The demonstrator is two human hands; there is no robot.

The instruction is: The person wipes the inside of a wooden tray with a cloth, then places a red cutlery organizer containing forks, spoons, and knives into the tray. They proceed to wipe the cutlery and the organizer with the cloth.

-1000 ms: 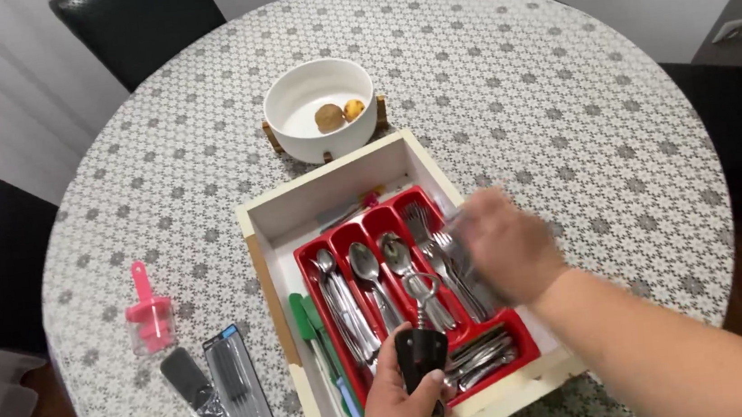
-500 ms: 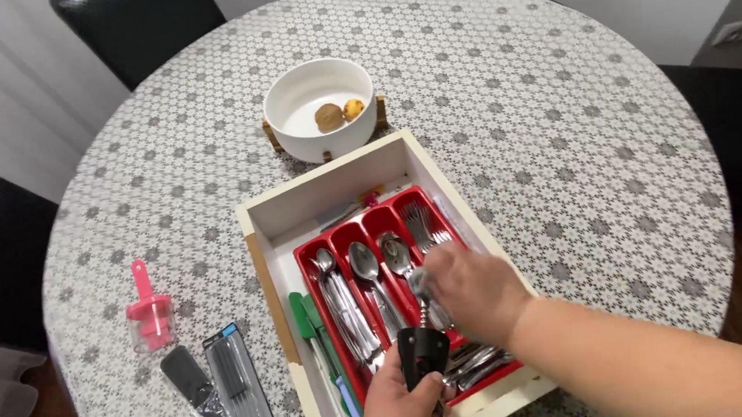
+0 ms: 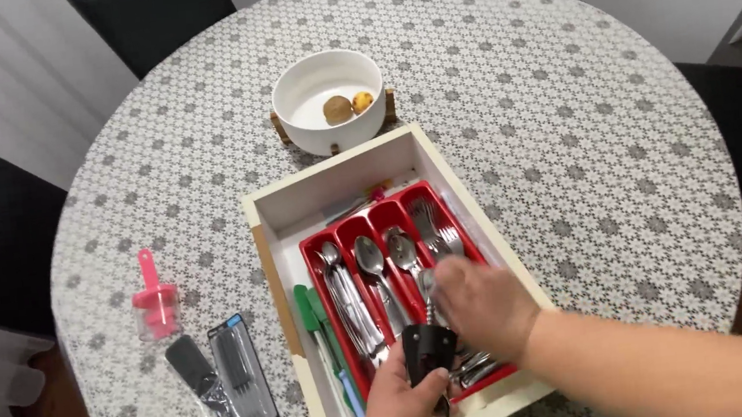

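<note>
While left fingers (image 3: 424, 383) clasp corkscrew (image 3: 427, 350), right fingers (image 3: 439, 276) pinched on its metal top

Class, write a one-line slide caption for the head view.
Left hand holds a black corkscrew; right hand grasps its metal top above a red cutlery tray.

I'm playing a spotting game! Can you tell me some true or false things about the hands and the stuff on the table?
1. The left hand holds a black corkscrew. True.
2. The cutlery tray is blue. False: it is red.
3. The right hand touches the corkscrew's metal top. True.
4. The white bowl holds spoons. False: two small round fruits lie in it.
5. A pink tool lies to the left of the white drawer. True.
</note>
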